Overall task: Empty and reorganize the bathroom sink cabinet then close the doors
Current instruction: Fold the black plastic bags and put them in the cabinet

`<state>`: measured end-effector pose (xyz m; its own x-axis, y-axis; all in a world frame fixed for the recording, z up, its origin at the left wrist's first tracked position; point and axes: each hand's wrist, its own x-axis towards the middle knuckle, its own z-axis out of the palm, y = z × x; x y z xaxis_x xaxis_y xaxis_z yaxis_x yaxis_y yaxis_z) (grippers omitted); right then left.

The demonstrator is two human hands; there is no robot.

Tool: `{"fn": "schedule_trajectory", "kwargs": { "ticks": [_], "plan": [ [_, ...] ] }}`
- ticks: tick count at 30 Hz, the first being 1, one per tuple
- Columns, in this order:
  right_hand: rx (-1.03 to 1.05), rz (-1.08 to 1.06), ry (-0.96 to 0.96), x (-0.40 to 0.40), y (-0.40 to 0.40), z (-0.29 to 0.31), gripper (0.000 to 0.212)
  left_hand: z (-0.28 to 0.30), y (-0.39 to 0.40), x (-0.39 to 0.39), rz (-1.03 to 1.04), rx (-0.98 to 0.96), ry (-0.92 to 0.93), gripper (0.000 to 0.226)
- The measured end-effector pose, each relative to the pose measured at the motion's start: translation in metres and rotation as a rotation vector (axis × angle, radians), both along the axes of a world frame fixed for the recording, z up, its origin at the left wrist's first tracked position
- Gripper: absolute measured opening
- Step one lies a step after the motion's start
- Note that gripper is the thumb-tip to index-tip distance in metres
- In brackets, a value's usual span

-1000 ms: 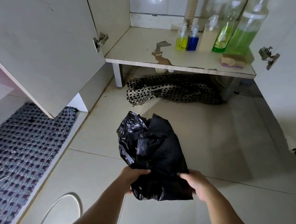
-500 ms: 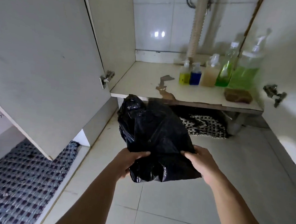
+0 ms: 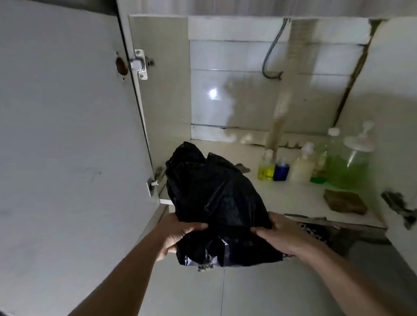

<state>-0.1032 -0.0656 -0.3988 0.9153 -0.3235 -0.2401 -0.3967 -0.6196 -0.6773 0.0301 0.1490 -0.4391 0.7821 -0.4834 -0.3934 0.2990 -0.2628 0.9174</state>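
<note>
A: Item, left to right?
B: Left hand and right hand are both gripping the black bag between them.
A: Bearing?
B: Its long axis is pointing ahead; the cabinet shelf is lying just beyond, both hands equally near.

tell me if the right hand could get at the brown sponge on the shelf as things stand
Probably not yet: the right hand grips the black bag together with the left hand. The sponge itself lies unblocked at the shelf's front.

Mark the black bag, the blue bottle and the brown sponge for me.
black bag (image 3: 214, 202): head view, middle of its crumpled front.
blue bottle (image 3: 281, 171): head view, its blue body.
brown sponge (image 3: 345, 201): head view, its top face.
</note>
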Motion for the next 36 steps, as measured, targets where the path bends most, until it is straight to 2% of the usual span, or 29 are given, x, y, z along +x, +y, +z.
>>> {"fn": "schedule_trajectory", "kwargs": {
  "ticks": [1,2,5,7,10,13,16,18,21,23,26,28,30,32,34,36],
  "plan": [
    [-0.019,0.025,0.062,0.002,0.001,0.015,0.014,0.009,0.000,0.003,-0.018,-0.004,0.010,0.063],
    [-0.045,0.038,0.128,0.005,0.001,0.028,0.017,0.017,0.001,0.005,-0.032,-0.006,0.018,0.066],
    [-0.100,0.027,0.262,0.010,0.003,0.067,0.031,0.038,0.004,0.008,-0.042,0.001,0.019,0.055],
    [-0.092,-0.012,0.262,0.014,0.001,0.088,0.032,0.052,0.004,0.010,-0.052,-0.004,0.012,0.053],
    [0.032,-0.072,0.219,0.022,-0.007,0.107,0.026,0.067,0.001,0.016,-0.067,-0.041,0.015,0.051],
    [-0.036,-0.079,0.233,0.034,-0.022,0.115,0.032,0.079,-0.005,0.029,-0.069,-0.036,-0.004,0.046],
    [-0.049,-0.090,0.228,0.047,-0.035,0.105,0.028,0.078,-0.017,0.048,-0.084,0.000,-0.028,0.054],
    [-0.014,-0.103,0.241,0.061,-0.044,0.089,0.024,0.072,-0.027,0.062,-0.075,0.026,-0.063,0.045],
    [0.091,-0.145,0.243,0.092,-0.057,0.055,0.005,0.063,-0.048,0.092,-0.004,0.053,-0.157,0.037],
    [0.140,-0.193,0.180,0.122,-0.069,0.029,0.024,0.056,-0.064,0.122,0.065,0.065,-0.226,0.038],
    [0.257,-0.283,0.037,0.161,-0.071,-0.005,0.023,0.047,-0.083,0.165,0.121,0.113,-0.307,0.054],
    [0.342,-0.343,-0.045,0.181,-0.069,-0.029,0.024,0.039,-0.089,0.183,0.156,0.242,-0.429,0.064],
    [0.414,-0.367,-0.114,0.195,-0.063,-0.049,0.022,0.029,-0.087,0.187,0.179,0.432,-0.647,0.076],
    [0.364,-0.380,-0.156,0.202,-0.063,-0.068,0.018,0.016,-0.087,0.178,0.122,0.670,-0.825,0.080],
    [0.293,-0.386,-0.177,0.202,-0.064,-0.078,0.023,-0.002,-0.089,0.171,-0.031,0.878,-0.921,0.069],
    [0.268,-0.392,-0.222,0.203,-0.063,-0.080,0.027,-0.018,-0.089,0.169,-0.148,0.955,-0.908,0.054]
  ]
}}
